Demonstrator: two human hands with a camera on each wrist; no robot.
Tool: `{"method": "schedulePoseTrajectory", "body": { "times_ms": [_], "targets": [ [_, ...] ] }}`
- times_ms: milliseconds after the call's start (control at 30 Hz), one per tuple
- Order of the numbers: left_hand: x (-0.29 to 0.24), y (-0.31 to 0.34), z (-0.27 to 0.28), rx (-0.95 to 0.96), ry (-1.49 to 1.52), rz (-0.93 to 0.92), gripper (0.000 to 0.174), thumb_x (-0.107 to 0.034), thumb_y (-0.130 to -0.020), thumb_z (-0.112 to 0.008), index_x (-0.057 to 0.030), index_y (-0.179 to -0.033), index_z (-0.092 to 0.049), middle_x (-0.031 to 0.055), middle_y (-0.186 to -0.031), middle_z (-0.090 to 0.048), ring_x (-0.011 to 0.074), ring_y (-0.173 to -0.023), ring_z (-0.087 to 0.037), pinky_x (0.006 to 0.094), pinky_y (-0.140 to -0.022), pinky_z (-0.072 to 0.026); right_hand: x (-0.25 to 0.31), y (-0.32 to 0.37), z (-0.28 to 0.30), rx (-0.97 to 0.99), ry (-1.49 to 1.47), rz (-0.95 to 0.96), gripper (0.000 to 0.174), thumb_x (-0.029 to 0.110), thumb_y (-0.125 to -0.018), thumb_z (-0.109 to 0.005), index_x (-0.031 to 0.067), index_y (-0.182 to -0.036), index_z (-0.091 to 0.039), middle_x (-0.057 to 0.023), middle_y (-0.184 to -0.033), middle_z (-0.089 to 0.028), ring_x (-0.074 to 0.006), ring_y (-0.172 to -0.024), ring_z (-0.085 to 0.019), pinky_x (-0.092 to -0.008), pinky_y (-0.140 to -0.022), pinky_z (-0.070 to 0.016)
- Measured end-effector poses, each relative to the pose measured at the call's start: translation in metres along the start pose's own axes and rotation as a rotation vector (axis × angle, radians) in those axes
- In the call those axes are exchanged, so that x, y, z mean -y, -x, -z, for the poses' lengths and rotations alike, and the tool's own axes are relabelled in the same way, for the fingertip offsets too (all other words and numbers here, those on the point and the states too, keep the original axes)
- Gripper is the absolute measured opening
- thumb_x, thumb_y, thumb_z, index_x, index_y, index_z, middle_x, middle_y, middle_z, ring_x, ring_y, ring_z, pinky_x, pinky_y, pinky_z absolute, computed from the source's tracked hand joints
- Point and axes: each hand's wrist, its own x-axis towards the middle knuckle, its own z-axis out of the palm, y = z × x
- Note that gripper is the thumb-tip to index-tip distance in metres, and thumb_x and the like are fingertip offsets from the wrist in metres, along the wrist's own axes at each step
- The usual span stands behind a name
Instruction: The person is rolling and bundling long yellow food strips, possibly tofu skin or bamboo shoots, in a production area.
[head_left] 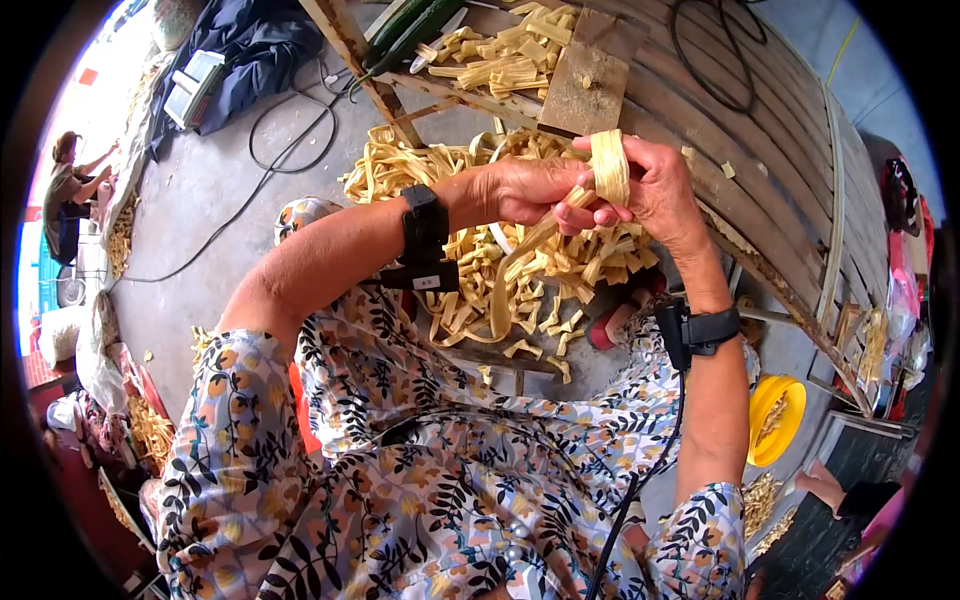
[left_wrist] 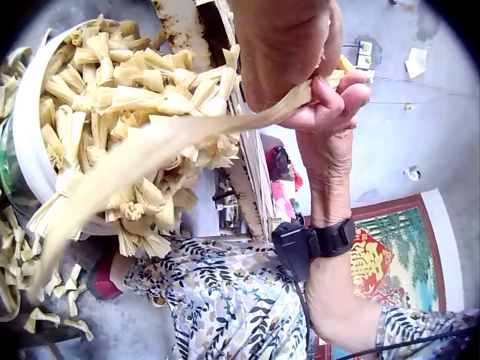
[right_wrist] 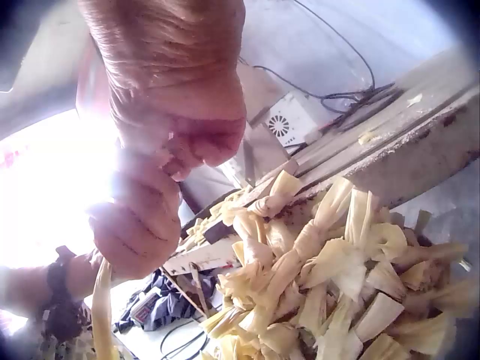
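Both hands meet in front of the lap over one long, flat, pale yellow strip (head_left: 610, 172). A wide loop of it stands up around the fingers of my right hand (head_left: 662, 185), which grips it. Close against those fingers, my left hand (head_left: 530, 190) pinches the strip just below the loop. The strip's loose end (left_wrist: 150, 142) hangs down and crosses the left wrist view in a curve. Below the hands, a white-rimmed bucket (left_wrist: 31, 120) is heaped with knotted strips (left_wrist: 120, 97). In the right wrist view, knotted strips (right_wrist: 330, 262) lie beneath the hands.
A slatted wooden table (head_left: 750, 130) stands ahead, bearing a board (head_left: 590, 75), more knots (head_left: 515, 50) and cucumbers (head_left: 415, 30). Loose strips (head_left: 400, 165) hang near its edge. A yellow bucket (head_left: 765, 450) is by the right knee. A black cable (head_left: 270, 175) crosses the floor.
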Motion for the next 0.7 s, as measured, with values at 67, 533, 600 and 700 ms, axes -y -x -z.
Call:
{"method": "schedulePoseTrajectory", "body": {
  "times_ms": [67,533,600,700],
  "targets": [
    [0.003,-0.002,-0.001,-0.083,0.014,-0.057,0.052,-0.042,-0.081,-0.051,0.0039,-0.105,-0.046,0.005,-0.079,-0.05,0.001,-0.049,-0.041,0.0099,-0.041,-0.0364,-0.004,-0.002,0.001,-0.042,0.126,0.158,0.03,0.011,-0.072,-0.068,0.0021,-0.1,-0.061,-0.0033,-0.079,-0.062,-0.0075,-0.063,-0.054,-0.0212,-0.051,-0.0439],
    [-0.016,0.0,-0.022,-0.791,-0.907,-0.547,0.026,-0.019,-0.088,-0.05,0.0069,-0.086,-0.054,0.0084,-0.065,-0.059,0.0108,-0.053,-0.057,0.0225,-0.045,-0.0447,-0.025,-0.016,-0.003,-0.244,-0.224,-0.301,0.015,0.014,-0.08,-0.062,-0.0011,-0.077,-0.065,0.0015,-0.065,-0.058,-0.0017,-0.054,-0.047,-0.0185,-0.049,-0.0405],
    [-0.019,0.001,-0.028,-0.773,-0.989,-0.474,0.029,-0.022,-0.088,-0.05,0.0053,-0.097,-0.049,0.0089,-0.07,-0.059,0.0119,-0.058,-0.058,0.0222,-0.048,-0.046,-0.03,-0.016,-0.002,-0.245,-0.166,-0.277,0.014,0.012,-0.08,-0.061,-0.0011,-0.077,-0.065,0.0014,-0.066,-0.058,-0.0025,-0.055,-0.048,-0.0185,-0.05,-0.0412],
    [-0.02,0.001,-0.036,-0.837,-1.294,-0.347,0.032,-0.022,-0.087,-0.051,0.0022,-0.107,-0.042,0.0133,-0.074,-0.06,0.0162,-0.06,-0.06,0.026,-0.048,-0.0473,-0.042,-0.017,-0.01,-0.302,0.091,0.005,0.011,0.008,-0.076,-0.062,-0.0017,-0.08,-0.064,0.0017,-0.069,-0.06,-0.0083,-0.055,-0.052,-0.0212,-0.052,-0.043]
  ]
}}
